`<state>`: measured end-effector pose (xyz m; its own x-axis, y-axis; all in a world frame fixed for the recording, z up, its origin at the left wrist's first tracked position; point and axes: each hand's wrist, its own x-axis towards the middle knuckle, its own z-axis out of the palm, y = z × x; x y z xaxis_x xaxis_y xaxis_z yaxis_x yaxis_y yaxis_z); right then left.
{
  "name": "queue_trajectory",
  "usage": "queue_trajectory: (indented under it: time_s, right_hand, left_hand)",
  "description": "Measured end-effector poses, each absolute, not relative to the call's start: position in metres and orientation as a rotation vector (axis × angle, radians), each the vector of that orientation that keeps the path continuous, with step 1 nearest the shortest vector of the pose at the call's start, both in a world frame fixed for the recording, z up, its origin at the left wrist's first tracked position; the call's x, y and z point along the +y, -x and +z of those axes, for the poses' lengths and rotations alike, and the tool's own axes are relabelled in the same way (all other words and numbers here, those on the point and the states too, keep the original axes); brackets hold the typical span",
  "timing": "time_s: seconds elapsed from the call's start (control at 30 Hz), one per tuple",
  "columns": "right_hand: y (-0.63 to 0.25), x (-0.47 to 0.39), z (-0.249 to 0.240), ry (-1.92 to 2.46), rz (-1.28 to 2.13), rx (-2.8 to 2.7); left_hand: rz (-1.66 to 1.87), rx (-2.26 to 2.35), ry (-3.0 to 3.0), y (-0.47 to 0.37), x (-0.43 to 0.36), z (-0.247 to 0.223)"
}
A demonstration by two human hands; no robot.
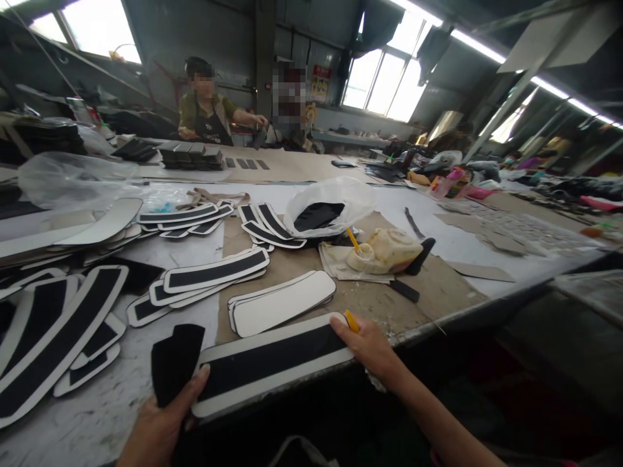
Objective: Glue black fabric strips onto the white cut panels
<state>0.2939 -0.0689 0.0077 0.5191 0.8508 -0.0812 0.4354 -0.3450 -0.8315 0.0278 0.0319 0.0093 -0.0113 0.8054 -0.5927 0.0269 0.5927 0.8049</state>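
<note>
A long, slightly curved white panel with a black strip on its face spans my two hands at the table's front edge. Its left end is pinched by my left hand, thumb on top. Black cut pieces stand up beside that thumb; whether the hand grips them too, I cannot tell. My right hand closes on the other end, and a yellow stick-like tool pokes out between its fingers. Just beyond the panel lies a small stack of plain white curved panels.
Black-and-white panels lie in stacks to the left. A glue-stained plastic container with a yellow stick stands on brown board. Behind are a clear bag with black pieces and, across the table, a co-worker.
</note>
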Motion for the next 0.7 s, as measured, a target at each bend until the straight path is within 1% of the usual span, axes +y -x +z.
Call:
queue_trajectory:
  time_s: [0.1, 0.17, 0.23, 0.3, 0.47, 0.6, 0.7]
  right_hand:
    - [-0.300, -0.073, -0.002, 2.287, 0.279, -1.206]
    - [-0.300, -0.079, -0.005, 2.394, 0.054, -1.294]
    - [-0.292, -0.085, -0.006, 2.367, -0.168, -1.426]
    - [-0.277, -0.091, -0.009, 2.241, -0.303, -1.610]
    - [-0.230, -0.099, -0.033, 2.035, -0.470, -1.926]
    - [-0.214, -0.100, -0.060, 2.001, -0.488, -1.959]
    - [-0.217, -0.101, -0.069, 1.999, -0.473, -1.979]
  left_hand:
    - [0.638, 1.459, -0.723, -0.030, 0.028, 0.002]
    - [0.597, 1.490, -0.722, -0.029, 0.026, -0.004]
    - [0.578, 1.533, -0.738, -0.028, 0.024, -0.008]
    - [0.546, 1.559, -0.766, -0.027, 0.022, -0.009]
    - [0.464, 1.589, -0.882, -0.025, 0.015, -0.003]
    - [0.429, 1.610, -0.917, -0.024, 0.011, -0.005]
    - [0.482, 1.607, -0.945, -0.021, 0.009, -0.014]
